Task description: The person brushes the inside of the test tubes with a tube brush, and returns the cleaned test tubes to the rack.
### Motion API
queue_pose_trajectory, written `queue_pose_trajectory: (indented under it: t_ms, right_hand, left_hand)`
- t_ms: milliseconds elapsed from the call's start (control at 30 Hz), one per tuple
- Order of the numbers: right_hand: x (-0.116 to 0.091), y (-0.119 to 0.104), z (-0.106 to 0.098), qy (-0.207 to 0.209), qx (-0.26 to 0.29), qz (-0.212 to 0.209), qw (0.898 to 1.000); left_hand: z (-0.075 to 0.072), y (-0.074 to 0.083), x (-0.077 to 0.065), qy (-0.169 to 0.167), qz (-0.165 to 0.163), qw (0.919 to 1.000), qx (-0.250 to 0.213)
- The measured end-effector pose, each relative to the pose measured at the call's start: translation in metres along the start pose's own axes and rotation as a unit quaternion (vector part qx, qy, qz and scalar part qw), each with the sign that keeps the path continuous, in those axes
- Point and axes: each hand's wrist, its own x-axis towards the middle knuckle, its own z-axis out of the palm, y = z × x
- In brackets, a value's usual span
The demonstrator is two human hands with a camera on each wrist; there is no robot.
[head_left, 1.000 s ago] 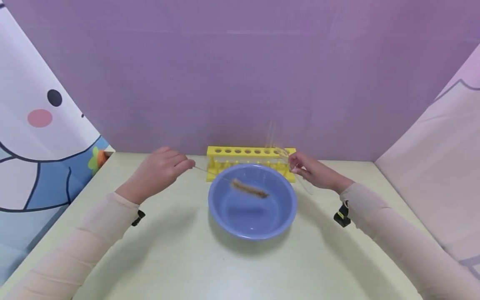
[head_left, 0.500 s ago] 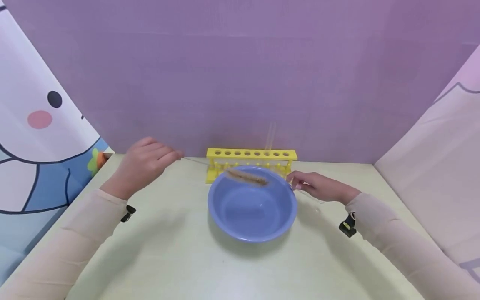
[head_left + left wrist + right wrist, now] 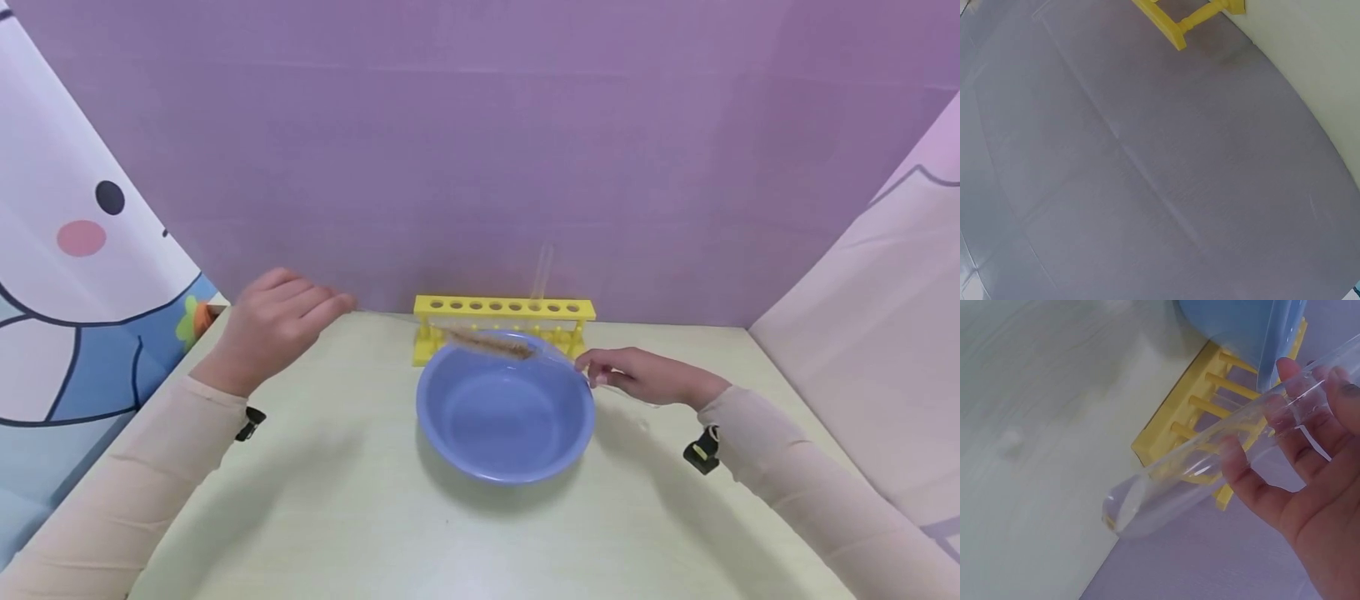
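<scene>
My left grip [image 3: 281, 321] pinches the brush [image 3: 491, 343] by its handle; my right grip [image 3: 645, 373] holds the tube [image 3: 1172, 469] in curled fingers. Brush and tube overhang the bowl [image 3: 504, 478] near the desk's [image 3: 480, 550] back edge. I judge tube-scrubbing in hand; the next stroke needs both in line.

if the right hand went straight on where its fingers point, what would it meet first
Probably the brush head, in line with the clear tube in the right hand; the blue basin also looks close, and depth is too unclear to rule it out.
</scene>
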Motion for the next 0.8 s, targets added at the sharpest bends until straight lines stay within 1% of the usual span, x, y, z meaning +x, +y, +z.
queue_pose_trajectory:
  t_ms: [200, 400, 567, 800]
  right_hand:
    - [-0.0009, -0.0021, -0.0011, 0.003, -0.003, -0.015, 1.000]
    - [0.0002, -0.0024, -0.0002, -0.008, 0.012, -0.005, 1.000]
    - [0.0004, -0.0031, 0.0000, -0.014, 0.011, 0.006, 1.000]
    - [0.0028, -0.0064, -0.0015, -0.010, 0.008, -0.006, 1.000]
  left_hand:
    - [-0.0017, -0.0006, 0.0006, 0.006, 0.003, 0.9999, 0.007]
    - [-0.0017, 0.0001, -0.0004, 0.010, 0.009, 0.9998, 0.014]
    - [-0.0008, 0.0010, -0.0005, 0.012, 0.018, 0.9995, 0.022]
    - [0.0010, 0.0024, -0.0007, 0.018, 0.024, 0.9993, 0.023]
